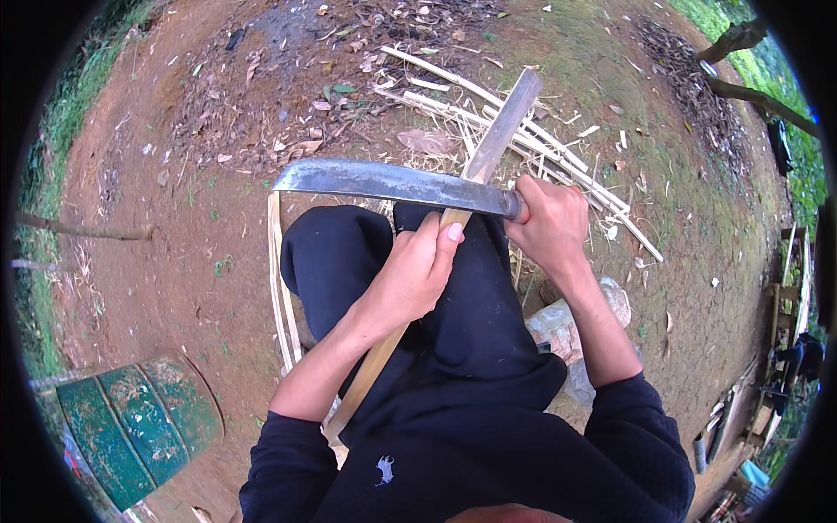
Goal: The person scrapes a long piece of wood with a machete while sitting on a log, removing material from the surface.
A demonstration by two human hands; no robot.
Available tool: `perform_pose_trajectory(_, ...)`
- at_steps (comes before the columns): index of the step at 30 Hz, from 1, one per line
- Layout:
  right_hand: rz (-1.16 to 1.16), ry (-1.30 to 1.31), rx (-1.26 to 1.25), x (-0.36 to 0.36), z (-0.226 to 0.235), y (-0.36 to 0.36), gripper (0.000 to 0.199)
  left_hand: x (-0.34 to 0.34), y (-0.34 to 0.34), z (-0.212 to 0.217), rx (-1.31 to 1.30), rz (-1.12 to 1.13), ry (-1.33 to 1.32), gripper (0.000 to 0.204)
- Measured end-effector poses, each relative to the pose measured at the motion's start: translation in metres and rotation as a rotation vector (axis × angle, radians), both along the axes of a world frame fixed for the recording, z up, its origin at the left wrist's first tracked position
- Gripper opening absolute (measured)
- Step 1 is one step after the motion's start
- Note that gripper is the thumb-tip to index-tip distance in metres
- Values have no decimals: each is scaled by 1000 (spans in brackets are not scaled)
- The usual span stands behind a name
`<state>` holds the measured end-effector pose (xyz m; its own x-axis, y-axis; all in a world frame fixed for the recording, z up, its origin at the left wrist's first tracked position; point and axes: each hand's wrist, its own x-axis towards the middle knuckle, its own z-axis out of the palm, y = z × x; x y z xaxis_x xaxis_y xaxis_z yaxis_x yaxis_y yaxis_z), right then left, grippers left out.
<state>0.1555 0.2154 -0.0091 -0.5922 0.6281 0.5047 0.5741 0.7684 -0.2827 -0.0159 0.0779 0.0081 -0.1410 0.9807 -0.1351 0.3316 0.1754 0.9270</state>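
My right hand (551,218) is wrapped round the handle of a machete (384,185), whose broad, worn steel blade points to the left above my knees. A long flat wooden strip (504,131) slants from the far right down across my lap, and the blade lies across it. Just below the blade, my left hand (418,270) grips this strip, thumb on top. The strip's far part is grey and weathered, its near part pale yellow. Most of the machete handle is hidden in my fist.
Several pale split strips (523,135) lie on the ground ahead among shavings. More thin strips (279,279) stand beside my left knee. A rusty green drum (139,427) is at the lower left, stones (580,322) at my right, and dry leaves (253,96) farther off.
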Motion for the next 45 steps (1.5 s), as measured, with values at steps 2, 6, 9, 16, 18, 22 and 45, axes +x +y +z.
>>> perform_pose_trajectory(2, 7, -11, -13, -1, 1, 0, 17, 1, 0, -3, 27, 6, 58, 38)
perform_pose_trajectory(6, 15, -19, -16, -2, 1, -1, 17, 1, 0, -6, 71, 14, 118, 36)
perform_pose_trajectory(9, 26, -41, 0, -5, -1, 1, 16, 2, -1, -6, 70, 21, 135, 34)
perform_pose_trajectory(16, -461, -171, -20, 29, -25, 97, 17, 2, -15, -7, 93, 15, 274, 30)
perform_pose_trajectory(18, -813, -261, -183, 63, -8, 148, 29, 4, -28, -4, 88, 26, 199, 30)
perform_pose_trajectory(22, -713, 80, -270, 93, -28, 118, 25, -10, -14, 3, -75, 42, -56, 36)
perform_pose_trajectory(45, 11, -80, -111, -10, -2, -8, 21, -3, -14, -11, 74, 26, 170, 36)
